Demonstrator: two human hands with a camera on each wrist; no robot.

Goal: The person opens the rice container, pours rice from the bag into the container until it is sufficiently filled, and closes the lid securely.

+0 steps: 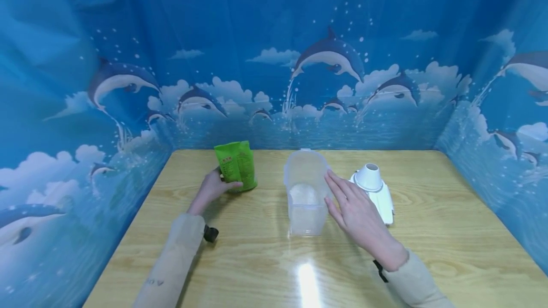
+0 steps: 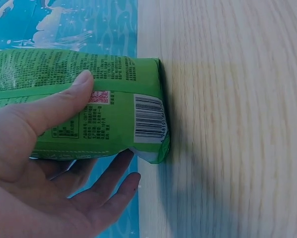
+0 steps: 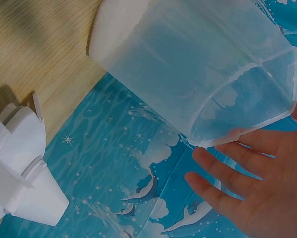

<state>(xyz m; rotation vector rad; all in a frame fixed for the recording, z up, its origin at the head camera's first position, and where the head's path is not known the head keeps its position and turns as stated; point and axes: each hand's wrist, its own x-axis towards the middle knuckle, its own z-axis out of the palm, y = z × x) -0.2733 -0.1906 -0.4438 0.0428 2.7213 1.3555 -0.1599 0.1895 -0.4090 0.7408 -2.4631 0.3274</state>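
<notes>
On the left of the table a green printed bag (image 1: pixel 239 165) stands upright. My left hand (image 1: pixel 213 187) grips it low, and in the left wrist view the thumb lies across the face of the bag (image 2: pixel 113 119) with the fingers on the far side. A translucent plastic container (image 1: pixel 307 220) stands open at the middle, with a white fill (image 1: pixel 303 195) low inside. My right hand (image 1: pixel 359 213) touches its right side near the rim, fingers fairly straight. In the right wrist view those fingertips meet the edge of the container (image 3: pixel 158 64).
Right of the container, partly behind my right hand, lies a white plastic lid (image 1: pixel 380 201) with a cone-shaped spout (image 1: pixel 369 178). The wooden table (image 1: pixel 257 260) ends at a blue dolphin-print curtain (image 1: pixel 239 61) at the back and sides.
</notes>
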